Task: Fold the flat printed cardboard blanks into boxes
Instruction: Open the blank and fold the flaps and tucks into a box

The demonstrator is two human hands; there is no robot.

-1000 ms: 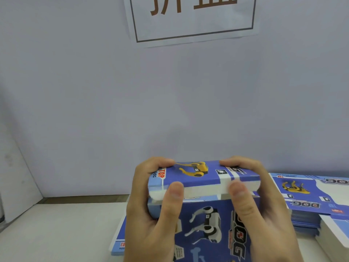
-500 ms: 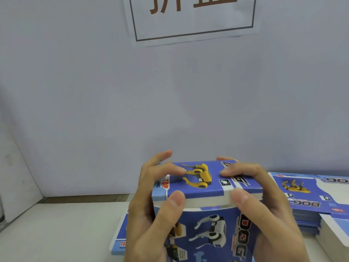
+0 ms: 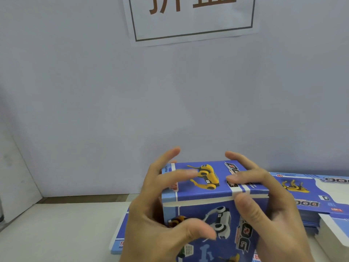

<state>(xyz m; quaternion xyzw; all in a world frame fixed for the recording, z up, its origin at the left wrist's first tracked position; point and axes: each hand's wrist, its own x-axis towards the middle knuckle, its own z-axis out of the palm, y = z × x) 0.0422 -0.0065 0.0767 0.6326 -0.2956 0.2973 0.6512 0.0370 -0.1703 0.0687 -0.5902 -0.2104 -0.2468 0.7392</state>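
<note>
A blue printed box point(image 3: 207, 188) with robot-dog pictures stands upright in front of me, its top flap folded down flat. My left hand point(image 3: 151, 214) wraps the box's left side, thumb curled onto the front face and fingers arched over the top, the index finger lifted. My right hand point(image 3: 273, 220) holds the top right corner, with its thumb pressing the front edge of the lid and its fingers lying on top. The bottom of the box is out of frame.
A stack of flat blue blanks point(image 3: 309, 201) lies to the right, with a white pile point(image 3: 336, 237) in front of it. Another flat blank point(image 3: 120, 241) lies under the box at left. The white table point(image 3: 56, 233) meets a grey wall bearing a paper sign point(image 3: 190, 21).
The lid went from half-bent to flat on the box. The box has tilted toward me and risen slightly. My left fingers have spread and lifted off the top.
</note>
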